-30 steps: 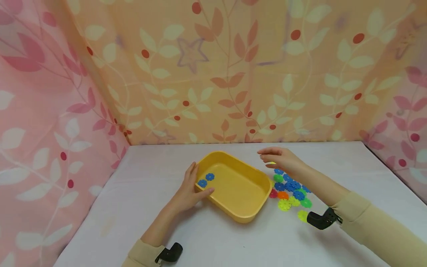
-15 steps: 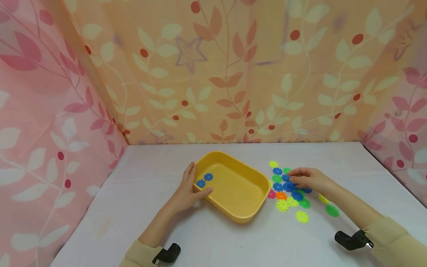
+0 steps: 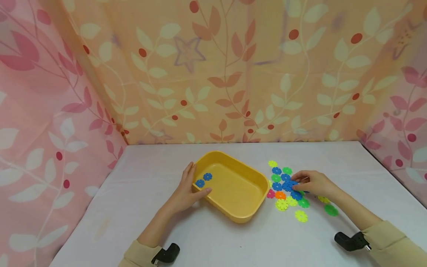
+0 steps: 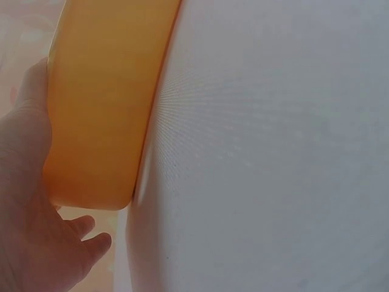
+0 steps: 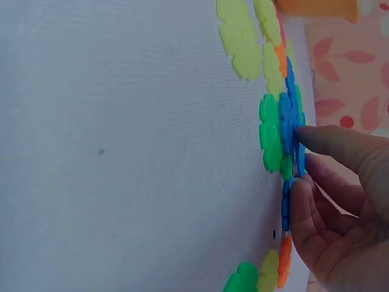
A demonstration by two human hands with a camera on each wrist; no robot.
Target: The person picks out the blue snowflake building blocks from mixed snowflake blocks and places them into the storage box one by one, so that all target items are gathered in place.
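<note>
On the table stands a yellow plastic tray (image 3: 233, 193), turned at an angle, with two blue flower-shaped discs (image 3: 204, 180) in its left end. My left hand (image 3: 186, 193) grips that end, thumb over the rim and fingers along the outer wall. The left wrist view shows the tray's side wall (image 4: 103, 109) against my palm. To the right of the tray, my right hand (image 3: 317, 183) is down at a cluster of coloured discs. Its thumb and fingers pinch a blue flower-shaped disc (image 5: 299, 152) at the top of the pile; my fingers partly hide the discs beneath.
Yellow, green, blue, orange and pink discs lie flat around the pile. A yellow disc (image 3: 301, 216) and a green disc (image 3: 331, 210) lie nearer the front. Patterned curtains (image 3: 227, 74) enclose the white table (image 3: 240, 244) at the back and sides.
My right hand has moved from above the far side of the pile rightward and down onto the blue discs, its fingers closing there. My left hand stays on the tray.
</note>
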